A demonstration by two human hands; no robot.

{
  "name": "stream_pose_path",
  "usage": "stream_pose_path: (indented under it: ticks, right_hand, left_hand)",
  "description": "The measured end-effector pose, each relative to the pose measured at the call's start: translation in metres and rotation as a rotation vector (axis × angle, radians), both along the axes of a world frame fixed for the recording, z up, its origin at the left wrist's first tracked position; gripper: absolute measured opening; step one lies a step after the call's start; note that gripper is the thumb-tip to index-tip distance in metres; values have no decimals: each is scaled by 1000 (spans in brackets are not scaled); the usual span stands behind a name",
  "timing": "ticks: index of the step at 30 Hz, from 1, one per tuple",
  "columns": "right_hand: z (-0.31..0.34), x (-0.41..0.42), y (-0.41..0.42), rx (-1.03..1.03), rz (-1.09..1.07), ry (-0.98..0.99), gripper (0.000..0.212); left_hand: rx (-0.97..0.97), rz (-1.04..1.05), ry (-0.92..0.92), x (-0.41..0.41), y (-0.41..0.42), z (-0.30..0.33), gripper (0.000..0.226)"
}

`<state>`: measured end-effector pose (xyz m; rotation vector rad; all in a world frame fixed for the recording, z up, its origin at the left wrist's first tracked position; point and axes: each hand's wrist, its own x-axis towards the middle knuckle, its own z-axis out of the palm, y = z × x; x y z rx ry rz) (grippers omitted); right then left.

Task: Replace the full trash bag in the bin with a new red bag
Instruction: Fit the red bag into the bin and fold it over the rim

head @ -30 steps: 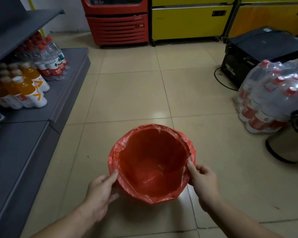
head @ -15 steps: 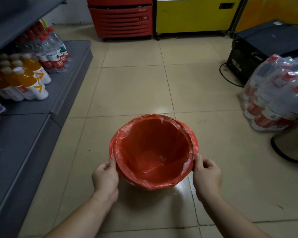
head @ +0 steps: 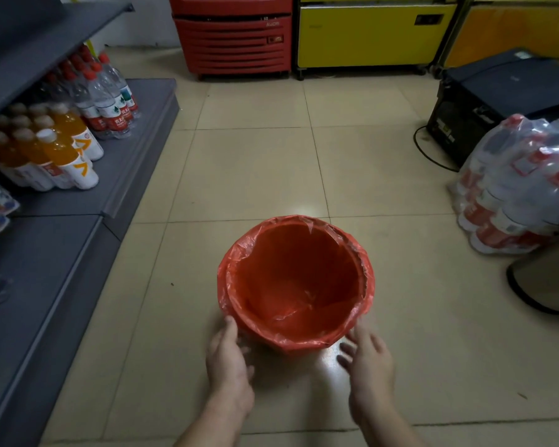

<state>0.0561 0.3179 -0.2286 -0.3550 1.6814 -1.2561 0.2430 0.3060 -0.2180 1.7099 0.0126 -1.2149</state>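
A round bin stands on the tiled floor, lined with a red bag (head: pixel 296 285) whose edge is folded down over the rim all around. The inside of the bag holds nothing. My left hand (head: pixel 228 359) is at the bin's near left side, its thumb touching the folded plastic, fingers loosely apart. My right hand (head: pixel 368 356) hovers just off the bin's near right side with fingers spread, holding nothing. No full trash bag is in view.
A grey shelf unit (head: pixel 62 253) with orange drink bottles (head: pixel 62 153) and water bottles runs along the left. A wrapped pack of bottles (head: pixel 513 188) and a black appliance (head: pixel 497 101) sit on the right. Red and yellow coolers stand at the back.
Both hands have let go of the bag's edge at the bin's sides and moved to the near side. The right hand has opened and come off the bin.
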Motion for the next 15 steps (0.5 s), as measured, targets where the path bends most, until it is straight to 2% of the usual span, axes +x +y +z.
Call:
stream_pose_path:
  ticks: [4,9,15]
  right_hand:
    - [-3,24,12,14,21,12,42]
    - [-3,23,8,-33,-48,-37,34]
    - [-9,24,2,-5,-28,37,35]
  left_hand:
    - [-32,9,211,-21,7,-1,28]
    - [-75,104,227,-21,0,0,13]
    - [-58,67,196,-20,-2,-9,13]
